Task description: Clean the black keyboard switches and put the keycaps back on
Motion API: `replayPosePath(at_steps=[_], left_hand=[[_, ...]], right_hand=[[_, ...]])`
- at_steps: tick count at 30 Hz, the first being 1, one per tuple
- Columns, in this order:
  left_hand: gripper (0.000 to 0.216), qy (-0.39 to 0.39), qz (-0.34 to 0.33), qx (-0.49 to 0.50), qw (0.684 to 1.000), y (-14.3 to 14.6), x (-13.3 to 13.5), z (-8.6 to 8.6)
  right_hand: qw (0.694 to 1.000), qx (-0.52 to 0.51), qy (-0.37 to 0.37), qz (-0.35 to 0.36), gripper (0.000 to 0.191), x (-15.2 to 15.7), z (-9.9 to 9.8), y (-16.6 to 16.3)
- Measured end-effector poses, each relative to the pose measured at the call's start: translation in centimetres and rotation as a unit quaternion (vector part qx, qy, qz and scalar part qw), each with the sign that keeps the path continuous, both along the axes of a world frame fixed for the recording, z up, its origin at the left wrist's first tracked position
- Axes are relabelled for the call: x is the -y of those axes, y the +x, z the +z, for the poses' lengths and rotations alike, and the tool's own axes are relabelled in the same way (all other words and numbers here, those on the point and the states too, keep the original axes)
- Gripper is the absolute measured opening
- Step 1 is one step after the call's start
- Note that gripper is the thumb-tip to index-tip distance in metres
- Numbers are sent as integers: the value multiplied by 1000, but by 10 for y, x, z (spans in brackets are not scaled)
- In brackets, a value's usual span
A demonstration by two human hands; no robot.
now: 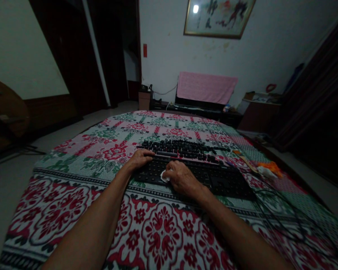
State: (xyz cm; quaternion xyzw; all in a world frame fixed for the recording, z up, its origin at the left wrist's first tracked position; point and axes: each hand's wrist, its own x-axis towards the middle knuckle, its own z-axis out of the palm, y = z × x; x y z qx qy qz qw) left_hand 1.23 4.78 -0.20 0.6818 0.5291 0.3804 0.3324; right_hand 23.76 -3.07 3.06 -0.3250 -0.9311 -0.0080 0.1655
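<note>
A black keyboard base [191, 173] with its keycaps off lies on the patterned bedspread, its bare key positions showing as rows of small dots. My left hand [141, 158] rests at the base's far left corner, fingers stretched out over the edge. In my right hand [181, 177] is a crumpled white tissue [165, 175], pinched in the fingers and pressed against the left part of the base. Behind the base, many loose black keycaps [180, 146] are spread in rough rows. The long space bar [166, 154] lies just beyond my left fingertips.
Right of the keyboard lie a wooden-handled brush [245, 160], an orange cloth [270, 168] and a white crumpled piece [266, 172]. A black cable [295, 221] loops over the bedspread [163, 232] at the right. A pink towel [207, 87] covers a screen beyond the bed.
</note>
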Motion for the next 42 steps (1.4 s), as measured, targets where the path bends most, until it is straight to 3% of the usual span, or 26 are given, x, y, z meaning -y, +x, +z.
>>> replayPosePath(at_steps=[6,12,16,21,27,30,35,42], left_hand=[[35,-1,-6,-6,1000,-2,-1,-1],[34,2,2,-21,1000,2,2,5],[35,8,8,-30,999,3,2,4],[36,48,1,-113,992,6,2,7],[37,148,-58,-258,953,30,11,18],[35,155,-53,-283,945,38,14,17],[35,159,-32,-305,939,39,15,14],[34,169,-40,-295,940,39,15,13]], right_hand=[[999,11,-5,-39,19,6,5,7],[1000,-18,-3,8,22,7,1,-14],[1000,6,-5,-1,20,8,1,-20],[999,16,2,-48,20,5,1,-3],[999,3,-11,-39,22,-7,4,26],[999,-25,9,-47,26,-9,7,29],[1000,-6,-2,-2,24,1,5,18],[996,67,-27,-49,19,-3,11,30]])
